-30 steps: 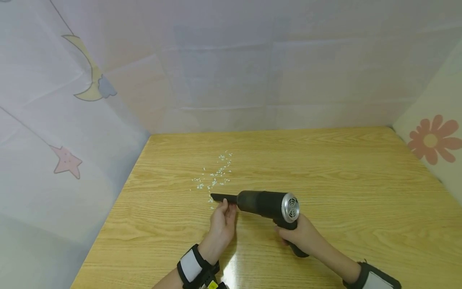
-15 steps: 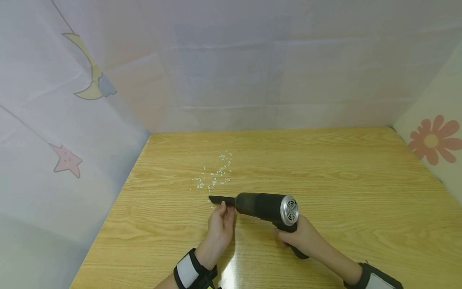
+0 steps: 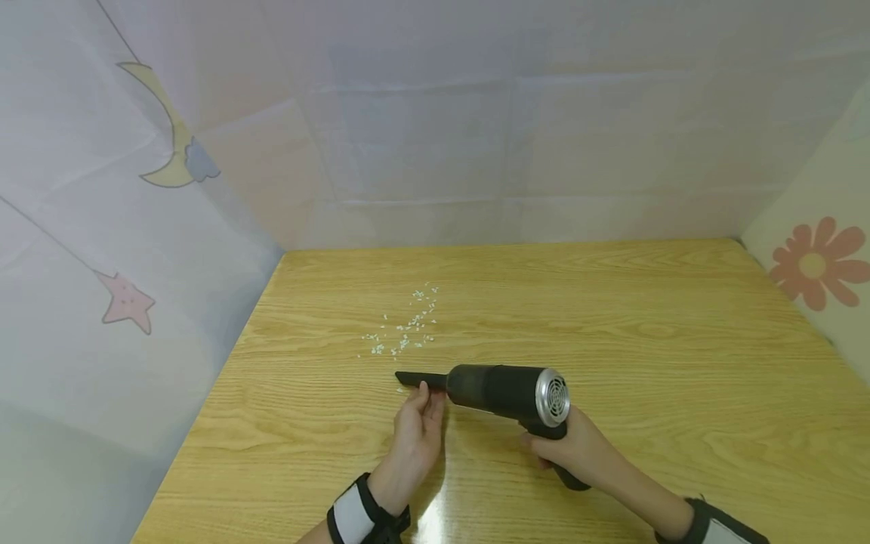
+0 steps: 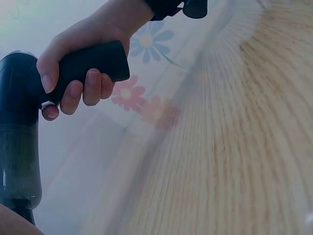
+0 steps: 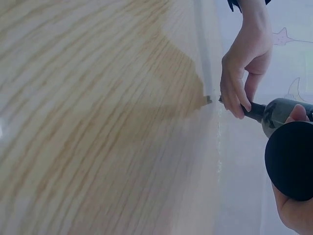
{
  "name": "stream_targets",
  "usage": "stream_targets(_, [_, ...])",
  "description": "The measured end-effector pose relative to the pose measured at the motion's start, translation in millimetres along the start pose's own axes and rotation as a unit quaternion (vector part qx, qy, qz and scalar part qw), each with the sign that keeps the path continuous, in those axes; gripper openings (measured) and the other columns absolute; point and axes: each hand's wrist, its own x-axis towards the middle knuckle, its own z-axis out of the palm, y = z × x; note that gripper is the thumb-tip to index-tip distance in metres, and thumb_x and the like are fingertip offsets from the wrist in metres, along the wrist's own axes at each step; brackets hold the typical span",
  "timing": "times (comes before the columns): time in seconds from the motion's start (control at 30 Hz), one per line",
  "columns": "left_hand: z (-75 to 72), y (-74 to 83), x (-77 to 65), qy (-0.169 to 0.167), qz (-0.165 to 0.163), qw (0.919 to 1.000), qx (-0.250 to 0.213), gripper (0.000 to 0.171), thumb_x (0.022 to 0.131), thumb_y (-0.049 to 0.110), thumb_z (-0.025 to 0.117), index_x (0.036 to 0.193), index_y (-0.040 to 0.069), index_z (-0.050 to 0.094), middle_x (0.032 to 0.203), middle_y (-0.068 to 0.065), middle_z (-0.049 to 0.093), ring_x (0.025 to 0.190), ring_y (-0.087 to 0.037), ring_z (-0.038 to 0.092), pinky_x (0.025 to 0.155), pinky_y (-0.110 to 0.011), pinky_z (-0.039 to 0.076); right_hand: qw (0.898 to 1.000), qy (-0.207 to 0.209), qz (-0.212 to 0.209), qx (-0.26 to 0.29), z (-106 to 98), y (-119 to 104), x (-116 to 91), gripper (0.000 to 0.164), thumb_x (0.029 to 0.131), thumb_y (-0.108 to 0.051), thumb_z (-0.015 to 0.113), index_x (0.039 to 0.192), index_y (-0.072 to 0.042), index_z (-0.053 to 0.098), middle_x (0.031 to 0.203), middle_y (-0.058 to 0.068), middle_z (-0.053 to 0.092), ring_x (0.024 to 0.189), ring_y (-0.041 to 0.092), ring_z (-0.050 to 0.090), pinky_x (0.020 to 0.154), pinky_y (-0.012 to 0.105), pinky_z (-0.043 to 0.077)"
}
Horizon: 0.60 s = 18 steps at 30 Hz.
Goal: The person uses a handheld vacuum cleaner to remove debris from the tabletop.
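A black handheld vacuum cleaner (image 3: 503, 387) with a silver vented rear end lies level across the front middle of the head view, its flat nozzle (image 3: 418, 378) pointing left. My right hand (image 3: 578, 449) grips its handle; in the left wrist view the fingers of that right hand (image 4: 88, 73) wrap round the handle (image 4: 98, 61). My left hand (image 3: 414, 438) pinches the nozzle from below, as the right wrist view also shows, with thumb and fingers on either side. Small white bits (image 3: 408, 326) lie scattered just beyond the nozzle, with a few near its tip.
A wood-grain table (image 3: 612, 317) spreads under both hands. Printed cloth walls stand at its back (image 3: 435, 151), left (image 3: 75, 242) and right (image 3: 843, 196). Wrist straps are on the left arm (image 3: 360, 510) and right arm (image 3: 710, 521).
The vacuum cleaner has shifted slightly, first left, then back right, and a little nearer me, both hands with it. Some white bits beside the nozzle tip are no longer in sight.
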Motion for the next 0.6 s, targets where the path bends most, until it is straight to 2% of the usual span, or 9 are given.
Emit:
stream_targets(0.1, [-0.2,-0.3,-5.0,-0.009,-0.002,1.0000,-0.001,0.062,0.104,0.013,0.037,0.150,-0.005,0.000,0.126,-0.004,0.042,0.108,-0.004,0.051,0.119,-0.023,0.030,1.000,-0.007,-0.005,-0.005,-2,0,-3,0.037,0.088,-0.010,0.062,0.114,0.012,0.047,0.067,0.006,0.057,0.057,0.010,0.055,0.052,0.027,0.051])
stream_targets(0.23, [-1.9,-0.3,-11.0,-0.010,-0.007,0.9999,-0.009,0.059,0.103,0.012,0.039,0.149,-0.004,0.006,0.123,-0.002,0.046,0.107,-0.003,0.053,0.118,-0.022,0.031,1.000,-0.015,-0.006,-0.008,-3,1,-5,0.039,0.089,-0.010,0.062,0.117,0.011,0.045,0.069,0.005,0.056,0.056,0.009,0.054,0.052,0.026,0.051])
stream_targets(0.33, [-2.3,-0.5,-11.4,-0.013,-0.010,0.9999,-0.004,0.059,0.103,0.013,0.038,0.150,-0.004,0.006,0.129,-0.005,0.044,0.118,-0.008,0.050,0.119,-0.023,0.029,1.000,-0.016,-0.004,-0.009,-2,2,-5,0.040,0.088,-0.010,0.062,0.118,0.011,0.045,0.070,0.004,0.055,0.056,0.009,0.054,0.052,0.026,0.051])
stream_targets(0.47, [0.5,-0.5,-5.6,-0.028,-0.014,0.9994,0.012,0.057,0.105,0.014,0.033,0.150,-0.004,0.003,0.148,-0.014,0.025,0.142,-0.021,0.023,0.123,-0.026,0.021,1.000,0.005,0.002,-0.014,0,3,-4,0.038,0.087,-0.010,0.063,0.115,0.011,0.047,0.070,0.006,0.056,0.056,0.010,0.055,0.052,0.026,0.051])
stream_targets(0.6, [7.2,-0.9,5.7,-0.025,-0.023,0.9994,0.006,0.057,0.105,0.013,0.034,0.150,-0.005,0.005,0.145,-0.013,0.027,0.144,-0.023,0.019,0.124,-0.028,0.019,0.999,0.041,0.018,-0.015,4,5,-2,0.039,0.086,-0.010,0.064,0.115,0.011,0.049,0.069,0.005,0.057,0.057,0.012,0.056,0.053,0.026,0.051])
